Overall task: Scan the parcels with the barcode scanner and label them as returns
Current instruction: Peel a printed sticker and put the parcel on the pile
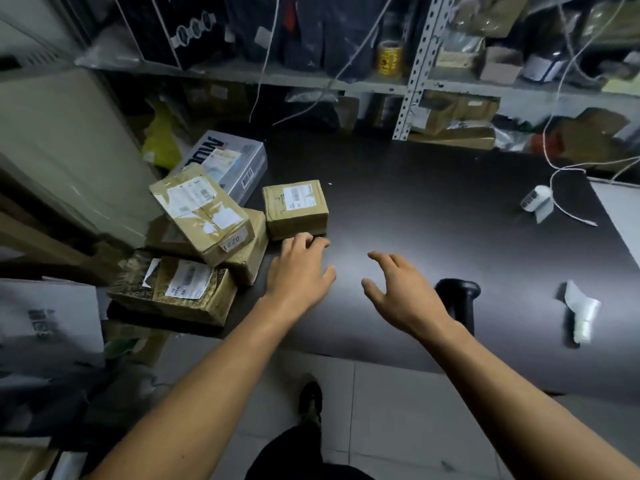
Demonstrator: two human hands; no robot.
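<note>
Parcels: small taped box (295,209) sat just beyond left hand (298,271), fingertips at its near edge; stack further left. Both hands spread, empty. Right hand (401,289) hovered beside black scanner (459,299). No return labels visible; scanning seemingly unstarted.

A small tape-wrapped brown parcel (295,208) sits upright and alone on the dark worktop (433,216), white label up. Just left, three brown parcels lie heaped: a tilted one marked "0221" (202,216) atop another (250,251), and a flat labelled one (173,289) nearest. A black barcode scanner (459,299) lies at the right.
</note>
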